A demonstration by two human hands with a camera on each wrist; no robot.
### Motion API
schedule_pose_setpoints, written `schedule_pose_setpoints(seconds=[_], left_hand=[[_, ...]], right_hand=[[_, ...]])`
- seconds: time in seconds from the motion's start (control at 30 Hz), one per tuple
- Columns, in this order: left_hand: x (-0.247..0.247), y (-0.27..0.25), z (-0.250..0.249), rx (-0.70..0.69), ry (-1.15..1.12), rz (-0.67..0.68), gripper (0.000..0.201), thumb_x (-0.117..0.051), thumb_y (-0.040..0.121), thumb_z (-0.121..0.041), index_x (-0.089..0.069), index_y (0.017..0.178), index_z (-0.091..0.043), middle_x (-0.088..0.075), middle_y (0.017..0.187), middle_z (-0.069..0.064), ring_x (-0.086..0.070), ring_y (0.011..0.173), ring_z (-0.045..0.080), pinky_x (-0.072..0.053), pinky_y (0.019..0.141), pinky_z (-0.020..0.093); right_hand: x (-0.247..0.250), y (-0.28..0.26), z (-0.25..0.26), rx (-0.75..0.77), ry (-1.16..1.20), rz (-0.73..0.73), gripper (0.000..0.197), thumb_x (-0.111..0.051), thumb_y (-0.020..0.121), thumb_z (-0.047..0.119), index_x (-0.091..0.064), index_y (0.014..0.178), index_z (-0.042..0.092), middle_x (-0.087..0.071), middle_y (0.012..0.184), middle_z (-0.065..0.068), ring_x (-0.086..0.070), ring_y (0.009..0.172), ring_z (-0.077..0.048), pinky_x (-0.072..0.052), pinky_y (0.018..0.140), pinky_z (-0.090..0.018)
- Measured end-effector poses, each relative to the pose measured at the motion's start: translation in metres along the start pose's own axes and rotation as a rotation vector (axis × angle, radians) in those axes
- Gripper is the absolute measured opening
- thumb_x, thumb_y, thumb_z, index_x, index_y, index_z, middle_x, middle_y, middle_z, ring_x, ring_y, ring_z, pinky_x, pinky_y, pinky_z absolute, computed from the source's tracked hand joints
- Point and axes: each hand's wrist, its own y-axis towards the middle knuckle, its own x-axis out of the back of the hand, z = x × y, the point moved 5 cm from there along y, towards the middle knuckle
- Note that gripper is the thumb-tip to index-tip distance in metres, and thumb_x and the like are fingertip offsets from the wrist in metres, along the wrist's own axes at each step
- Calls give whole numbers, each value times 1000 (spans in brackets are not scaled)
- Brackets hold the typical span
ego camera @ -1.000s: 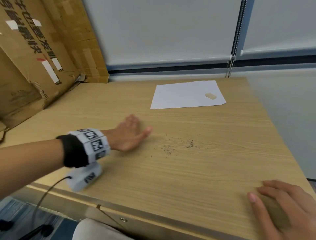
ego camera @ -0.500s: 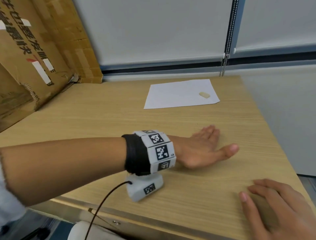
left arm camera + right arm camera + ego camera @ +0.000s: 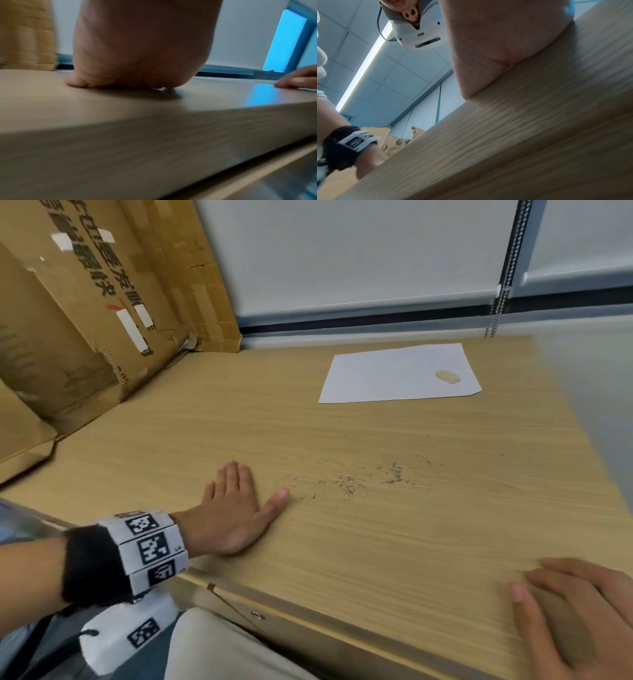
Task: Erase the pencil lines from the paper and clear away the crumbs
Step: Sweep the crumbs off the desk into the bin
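Observation:
A white sheet of paper [image 3: 397, 373] lies at the far side of the wooden table [image 3: 205, 433], with a small beige eraser [image 3: 448, 376] on its right part. Dark eraser crumbs [image 3: 370, 479] are scattered on the table's middle. My left hand [image 3: 236, 508] lies flat, palm down, fingers straight, just left of the crumbs; the left wrist view shows the hand's heel [image 3: 137, 54] pressed on the tabletop. My right hand [image 3: 582, 611] rests flat on the near right corner, holding nothing; its palm [image 3: 496, 40] also fills the right wrist view.
Flattened cardboard boxes [image 3: 85, 302] lean against the wall at the back left. The table's right edge [image 3: 582, 440] drops off beside the crumbs, and its front edge [image 3: 308, 621] runs near my body. A window blind [image 3: 359, 251] is behind the table.
My left hand swept right across the crumbs half a second ago and has now drawn back to the left of them. The crumbs lie slightly further right. The right hand stayed put.

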Motion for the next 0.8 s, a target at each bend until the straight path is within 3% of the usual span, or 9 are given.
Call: schedule_pose_setpoints(seconds=[0.17, 0.27, 0.33, 0.4, 0.47, 0.57, 0.67, 0.73, 0.8], left_hand=[[-11, -13, -122, -371, 62, 88, 106, 10, 72, -79, 28, 146, -6, 35, 153, 16, 30, 142, 28, 11, 118, 47], [-5, -28, -162, -554, -22, 151, 94, 1, 83, -73, 26, 148, -8, 34, 155, 6, 29, 143, 16, 12, 118, 37], [9, -23, -149, -524, -79, 91, 95, -1, 83, -72, 24, 148, -8, 34, 156, 3, 28, 143, 13, 13, 115, 30], [24, -7, -111, -390, -93, -14, 102, 0, 76, -75, 22, 149, -7, 32, 156, 5, 26, 144, 15, 12, 114, 30], [36, 14, -62, -198, -58, -74, 108, 1, 71, -74, 19, 151, -3, 26, 158, 12, 20, 147, 22, 8, 117, 35], [43, 43, -11, 10, 60, -33, 114, 5, 68, -77, 14, 152, 0, 18, 160, 19, 15, 148, 29, 2, 121, 44], [43, 56, -32, -16, 115, -6, 117, 6, 65, -79, 15, 151, 0, 19, 160, 20, 15, 148, 32, 1, 121, 45], [40, 54, -79, -132, 148, 20, 115, 9, 65, -79, 17, 150, -2, 23, 158, 20, 18, 147, 32, 2, 120, 46], [31, 43, -131, -294, 209, 70, 111, 10, 68, -79, 21, 149, -4, 28, 156, 18, 22, 146, 31, 3, 120, 48]], right_hand=[[4, 3, 3, -9, 6, -11, 45, -54, 80, 43, -71, 75, 2, -64, 90, -16, -61, 80, -40, -48, 79, -49], [6, 4, 5, 3, -17, -2, 44, -55, 79, 42, -72, 76, 2, -65, 90, -15, -62, 77, -41, -44, 81, -36], [8, 4, 5, 4, -32, -4, 42, -56, 80, 39, -72, 76, 1, -66, 90, -16, -63, 77, -40, -41, 83, -31], [8, 4, 6, 6, -47, -4, 41, -56, 79, 38, -72, 76, 0, -66, 90, -17, -64, 78, -41, -40, 84, -28], [8, 4, 7, 5, -61, -2, 41, -57, 79, 38, -72, 75, 0, -66, 89, -17, -64, 77, -42, -41, 81, -27], [8, 4, 9, 4, -73, -8, 41, -56, 79, 38, -72, 74, 1, -65, 88, -17, -64, 77, -41, -39, 83, -24], [10, 5, 13, 31, -87, -3, 40, -55, 77, 38, -72, 73, 1, -65, 87, -16, -64, 76, -40, -43, 82, -29], [10, 7, 13, 37, -101, 5, 40, -55, 76, 38, -72, 73, 1, -65, 87, -17, -64, 75, -40, -47, 77, -38], [10, 8, 13, 32, -110, 2, 40, -55, 75, 38, -72, 72, 2, -66, 86, -16, -65, 75, -40, -46, 77, -36]])
